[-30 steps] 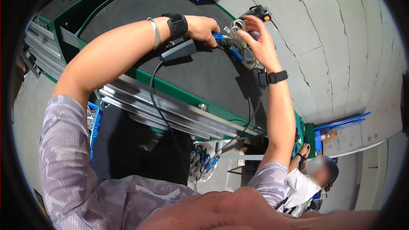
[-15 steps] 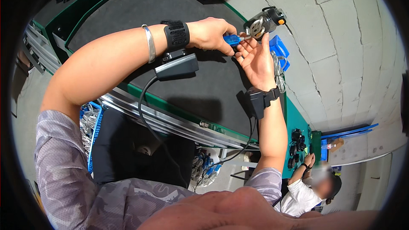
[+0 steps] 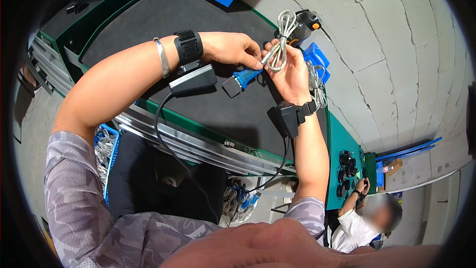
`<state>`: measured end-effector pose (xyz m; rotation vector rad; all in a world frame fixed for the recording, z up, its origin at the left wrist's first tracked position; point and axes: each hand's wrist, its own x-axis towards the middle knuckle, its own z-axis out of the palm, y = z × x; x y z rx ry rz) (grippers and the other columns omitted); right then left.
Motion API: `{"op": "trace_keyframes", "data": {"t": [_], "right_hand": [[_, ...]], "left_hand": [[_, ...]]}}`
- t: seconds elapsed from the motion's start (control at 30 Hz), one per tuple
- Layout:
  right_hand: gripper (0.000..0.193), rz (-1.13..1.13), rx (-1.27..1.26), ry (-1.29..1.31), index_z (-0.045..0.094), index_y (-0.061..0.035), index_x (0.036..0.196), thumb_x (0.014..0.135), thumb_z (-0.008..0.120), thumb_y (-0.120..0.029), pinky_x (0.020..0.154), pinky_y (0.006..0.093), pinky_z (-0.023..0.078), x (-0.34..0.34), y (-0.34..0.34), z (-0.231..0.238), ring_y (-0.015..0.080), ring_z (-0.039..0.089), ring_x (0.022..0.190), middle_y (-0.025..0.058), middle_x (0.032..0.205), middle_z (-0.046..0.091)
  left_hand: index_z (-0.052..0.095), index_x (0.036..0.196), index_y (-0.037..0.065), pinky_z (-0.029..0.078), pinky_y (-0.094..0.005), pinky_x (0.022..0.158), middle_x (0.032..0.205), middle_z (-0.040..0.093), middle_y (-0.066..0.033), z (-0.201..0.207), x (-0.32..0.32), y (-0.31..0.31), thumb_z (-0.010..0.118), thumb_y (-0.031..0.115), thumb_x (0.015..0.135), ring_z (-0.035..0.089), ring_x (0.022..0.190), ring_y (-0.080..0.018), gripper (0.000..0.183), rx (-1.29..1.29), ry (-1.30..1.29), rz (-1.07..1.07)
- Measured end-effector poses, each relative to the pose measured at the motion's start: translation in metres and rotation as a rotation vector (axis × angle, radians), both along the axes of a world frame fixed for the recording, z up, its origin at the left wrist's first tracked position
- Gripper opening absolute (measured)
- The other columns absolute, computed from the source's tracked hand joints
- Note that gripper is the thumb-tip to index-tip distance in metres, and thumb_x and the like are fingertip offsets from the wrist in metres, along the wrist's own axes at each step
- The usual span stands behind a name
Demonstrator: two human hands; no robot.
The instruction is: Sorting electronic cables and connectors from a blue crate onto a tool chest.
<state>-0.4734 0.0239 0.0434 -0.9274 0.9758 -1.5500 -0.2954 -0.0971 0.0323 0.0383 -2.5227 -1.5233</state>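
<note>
A coiled cable (image 3: 282,37) with clear-grey sheathing, tied round its middle, rests against the fingers of my right hand (image 3: 292,77). The fingers curl behind the coil. At the cable's end is a blue plug (image 3: 246,76) with a dark cap (image 3: 231,87), pointing toward the near left over the bench mat. My left hand (image 3: 235,51) reaches in from the left, its thumb and fingers pinched at the cable side of the plug. Both wrists carry strapped-on dark devices.
Beyond my right hand stand a dark bottle (image 3: 303,26) and a blue bin (image 3: 316,59), with another coiled cable (image 3: 316,87) beside it. A dark mat (image 3: 198,20) covers the green-edged bench. A co-worker (image 3: 354,228) sits at the far right.
The plug has swung from between my hands to point near left, now below my left fingertips. The coil stands raised over my right fingers. Both hands have shifted slightly left.
</note>
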Motion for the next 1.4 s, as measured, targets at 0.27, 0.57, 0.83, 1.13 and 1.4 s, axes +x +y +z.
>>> {"op": "trace_keyframes", "data": {"t": [0.27, 0.57, 0.83, 1.13, 1.4], "right_hand": [[0.044, 0.036, -0.070, 0.136, 0.044, 0.0034, 0.134, 0.100, 0.044, -0.025, 0.096, 0.0395, 0.047, -0.005, 0.001, 0.001, 0.0262, 0.060, 0.109, 0.0135, 0.117, 0.061], [0.041, -0.005, -0.076, 0.187, 0.044, 0.0060, 0.133, 0.100, 0.044, -0.018, 0.096, 0.0382, 0.049, -0.003, 0.002, 0.002, 0.0284, 0.060, 0.111, 0.0183, 0.120, 0.059], [0.044, -0.064, -0.036, 0.206, 0.044, 0.0053, 0.133, 0.092, 0.051, -0.011, 0.085, 0.0314, 0.050, -0.001, 0.004, 0.006, 0.0205, 0.060, 0.102, 0.0109, 0.110, 0.058], [0.037, -0.058, -0.042, 0.207, 0.051, 0.0016, 0.126, 0.091, 0.056, -0.011, 0.076, 0.0286, 0.048, -0.002, 0.005, 0.006, 0.0130, 0.059, 0.087, 0.0046, 0.096, 0.061], [0.032, -0.053, -0.022, 0.215, 0.048, 0.0022, 0.122, 0.094, 0.054, -0.012, 0.082, 0.0343, 0.051, -0.003, 0.007, 0.006, 0.0206, 0.063, 0.093, 0.0136, 0.105, 0.064]], "left_hand": [[0.055, 0.118, 0.000, 0.043, -0.0258, 0.073, 0.086, 0.055, 0.0008, -0.006, -0.006, -0.003, 0.063, 0.033, 0.093, 0.049, 0.079, -0.0088, 0.043, 0.161, 0.070, 0.074], [0.060, 0.108, 0.001, 0.045, -0.0236, 0.076, 0.084, 0.057, 0.0006, -0.004, -0.009, -0.004, 0.067, 0.035, 0.089, 0.052, 0.078, -0.0089, 0.040, 0.153, 0.030, 0.138], [0.066, 0.098, 0.001, 0.047, -0.0280, 0.073, 0.083, 0.065, -0.0042, -0.004, -0.011, -0.007, 0.068, 0.034, 0.088, 0.059, 0.077, -0.0109, 0.035, 0.106, 0.087, 0.202], [0.066, 0.099, 0.000, 0.047, -0.0274, 0.074, 0.083, 0.064, -0.0027, -0.004, -0.013, -0.005, 0.063, 0.034, 0.092, 0.058, 0.077, -0.0106, 0.035, 0.016, 0.155, 0.252], [0.064, 0.096, 0.000, 0.046, -0.0263, 0.075, 0.078, 0.059, -0.0003, -0.005, -0.017, -0.005, 0.048, 0.034, 0.100, 0.054, 0.072, -0.0093, 0.038, 0.178, 0.135, 0.185]]}}
